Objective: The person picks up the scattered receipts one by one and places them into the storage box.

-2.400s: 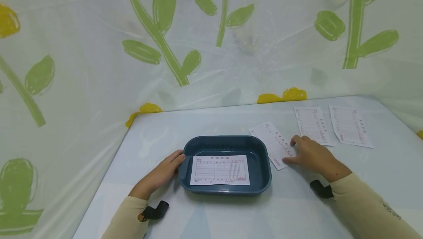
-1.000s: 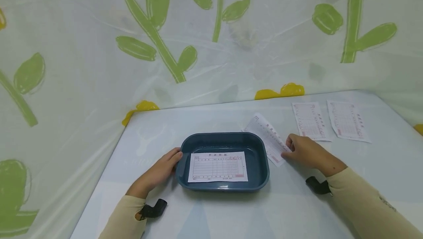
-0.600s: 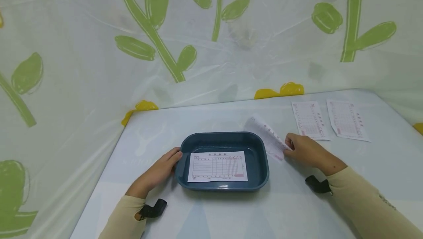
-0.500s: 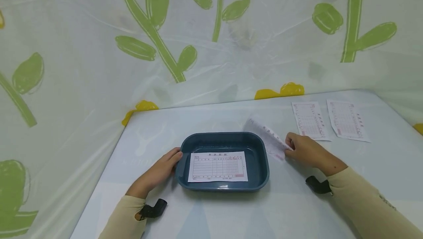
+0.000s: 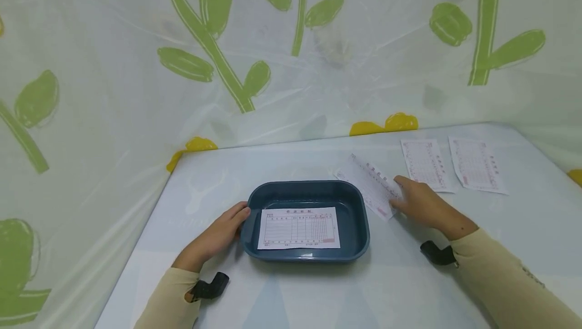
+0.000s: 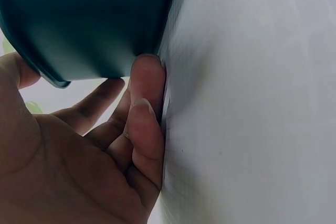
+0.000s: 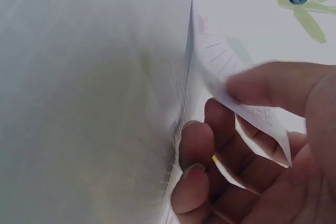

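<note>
My left hand (image 5: 223,230) grips the left end of a dark blue-green plastic tray (image 5: 306,255). In the left wrist view the thumb lies at the rim and fingertips (image 6: 147,74) touch the end wall low down by the table. A white printed form (image 5: 298,238) lies flat inside the tray. To the right, my right hand (image 5: 425,206) pinches another printed paper form (image 5: 364,180) by its right edge, which is lifted and bent. The right wrist view has the thumb on one face of the form (image 7: 210,51) and fingers behind. Its left corner passes behind the tray.
Two more printed forms, one (image 5: 425,162) beyond my right hand and one (image 5: 477,165) farther right, lie on the pale table (image 5: 313,298). A curtain (image 5: 291,101) with leaf and flower patterns hangs along the back and left. Black devices (image 5: 211,286) sit at both wrists.
The right hand has gone from touching the flat form to pinching its right edge and lifting it. Within the last half second the fingers spread slightly and the form's fold shifted. Left hand holds still.
</note>
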`<state>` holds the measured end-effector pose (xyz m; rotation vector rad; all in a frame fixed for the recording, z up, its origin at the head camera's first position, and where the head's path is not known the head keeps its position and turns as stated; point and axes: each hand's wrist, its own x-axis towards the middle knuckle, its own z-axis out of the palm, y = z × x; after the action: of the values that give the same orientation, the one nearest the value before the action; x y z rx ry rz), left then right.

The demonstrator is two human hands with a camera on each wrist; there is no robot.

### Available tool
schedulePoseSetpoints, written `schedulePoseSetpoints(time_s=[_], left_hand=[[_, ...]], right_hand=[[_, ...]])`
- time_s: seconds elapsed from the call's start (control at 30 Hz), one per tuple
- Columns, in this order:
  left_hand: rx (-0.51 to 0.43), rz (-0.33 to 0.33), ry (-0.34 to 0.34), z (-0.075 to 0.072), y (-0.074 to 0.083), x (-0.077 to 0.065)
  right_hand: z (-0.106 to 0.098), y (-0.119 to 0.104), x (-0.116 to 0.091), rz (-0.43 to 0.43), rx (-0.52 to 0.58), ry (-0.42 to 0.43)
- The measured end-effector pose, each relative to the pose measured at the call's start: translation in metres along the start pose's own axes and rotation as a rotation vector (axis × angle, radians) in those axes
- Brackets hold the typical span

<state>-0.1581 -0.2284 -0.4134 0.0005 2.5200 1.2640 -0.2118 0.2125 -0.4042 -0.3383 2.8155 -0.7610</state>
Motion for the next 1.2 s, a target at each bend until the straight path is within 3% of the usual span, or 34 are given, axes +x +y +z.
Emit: schedulePoseSetpoints(time_s=[0.37, 0.57, 0.83, 1.07, 1.2], left_hand=[[0.010, 0.005, -0.004, -0.002, 0.001, 0.001], [0.002, 0.006, -0.021, -0.003, 0.000, 0.000], [0.014, 0.008, -0.015, -0.003, 0.001, 0.000], [0.027, 0.007, -0.009, -0.002, 0.002, 0.000], [0.025, -0.005, -0.007, -0.001, 0.002, 0.001]], right_hand=[[-0.007, -0.001, -0.002, -0.074, 0.076, 0.116], [-0.009, -0.004, -0.004, -0.069, 0.081, 0.182], [-0.008, -0.009, -0.009, -0.094, 0.109, 0.334], [-0.008, -0.017, -0.013, -0.185, 0.134, 0.553], [-0.009, -0.021, -0.016, -0.221, 0.121, 0.625]])
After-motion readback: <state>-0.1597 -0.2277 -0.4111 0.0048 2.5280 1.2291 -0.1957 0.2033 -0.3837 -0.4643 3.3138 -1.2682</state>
